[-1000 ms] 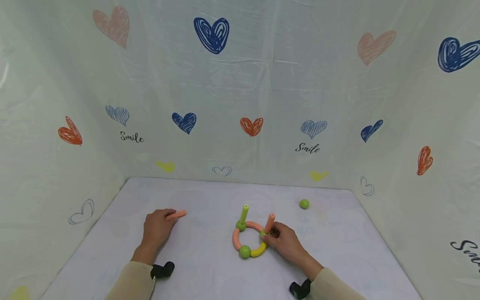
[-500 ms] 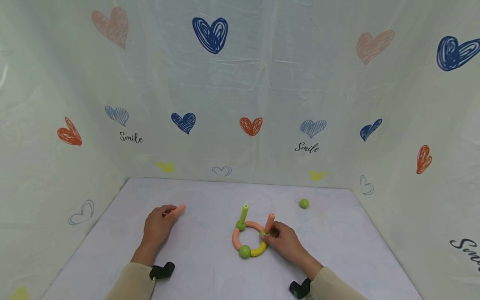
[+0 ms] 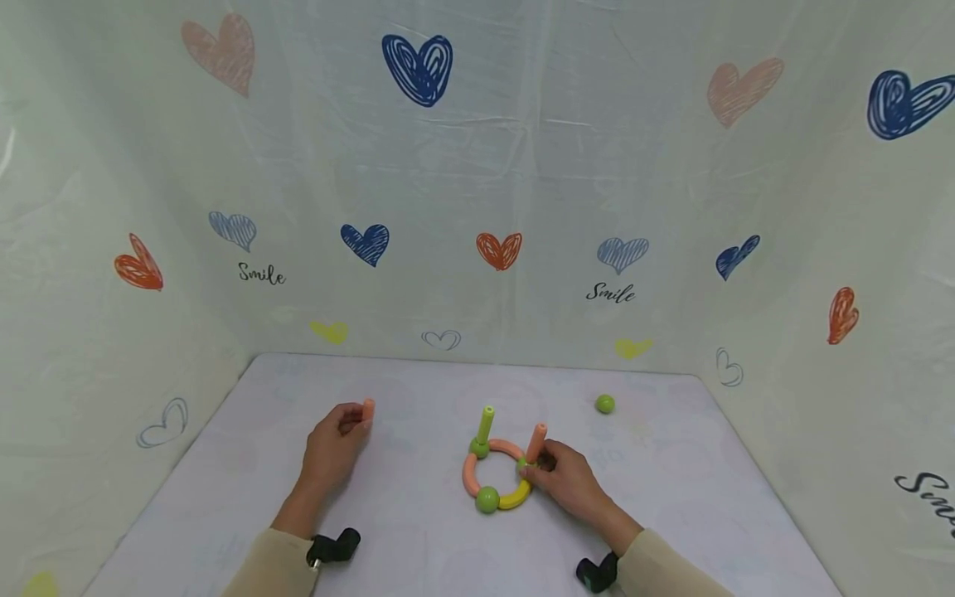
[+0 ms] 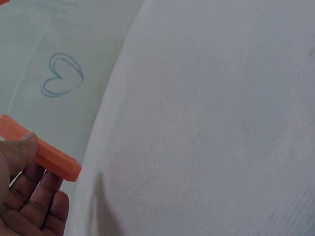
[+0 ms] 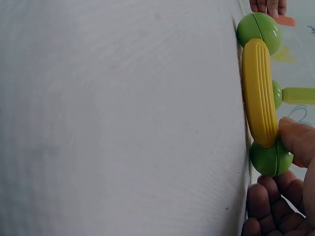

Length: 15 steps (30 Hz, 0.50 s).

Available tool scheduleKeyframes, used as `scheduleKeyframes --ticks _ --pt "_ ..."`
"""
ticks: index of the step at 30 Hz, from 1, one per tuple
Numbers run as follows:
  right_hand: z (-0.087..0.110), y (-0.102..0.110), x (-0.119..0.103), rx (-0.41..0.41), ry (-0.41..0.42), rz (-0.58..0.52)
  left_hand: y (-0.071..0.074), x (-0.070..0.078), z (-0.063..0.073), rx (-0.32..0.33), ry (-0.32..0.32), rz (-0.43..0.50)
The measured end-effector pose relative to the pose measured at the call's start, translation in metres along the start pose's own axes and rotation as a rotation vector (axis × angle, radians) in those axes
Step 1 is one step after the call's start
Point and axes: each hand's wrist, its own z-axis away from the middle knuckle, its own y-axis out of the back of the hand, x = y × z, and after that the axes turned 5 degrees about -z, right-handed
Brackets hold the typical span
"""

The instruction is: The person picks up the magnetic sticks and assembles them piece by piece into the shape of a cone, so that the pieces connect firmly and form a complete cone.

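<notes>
In the head view my left hand [image 3: 333, 448] is raised at the left, pinching a straight orange stick [image 4: 56, 162] between thumb and fingers. A ring of curved pieces lies flat at centre: orange curved pieces [image 3: 470, 476] and a yellow curved piece [image 5: 258, 93], joined by green balls. My right hand [image 3: 573, 485] grips the ring's right-hand green ball [image 5: 269, 160] with thumb and fingertips. From that ball an orange rod [image 3: 536, 443] stands up, leaning slightly. A light green rod [image 3: 486, 425] rises from the back ball [image 3: 480, 448]. The front ball [image 3: 487, 500] carries no rod.
A loose green ball [image 3: 605, 404] lies on the white table [image 3: 418, 539] at the back right. Behind and beside the table hangs a pale curtain [image 3: 552, 166] printed with hearts. Black wrist cameras [image 3: 335, 546] sit at both cuffs.
My left hand has shifted right and slightly away from me, turning the orange stick from lying sideways to nearly upright. The right hand and the ring stay where they were.
</notes>
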Motion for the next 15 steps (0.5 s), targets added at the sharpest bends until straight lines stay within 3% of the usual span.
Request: scheduleKeyframes --ticks 10,15 --pt "0.000 0.000 0.000 0.012 0.003 0.027 -0.015 0.017 0.014 -0.027 -0.062 0.041" --pt "0.001 0.000 -0.001 0.004 0.004 0.008 -0.029 0.031 0.029 -0.046 -0.085 0.095"
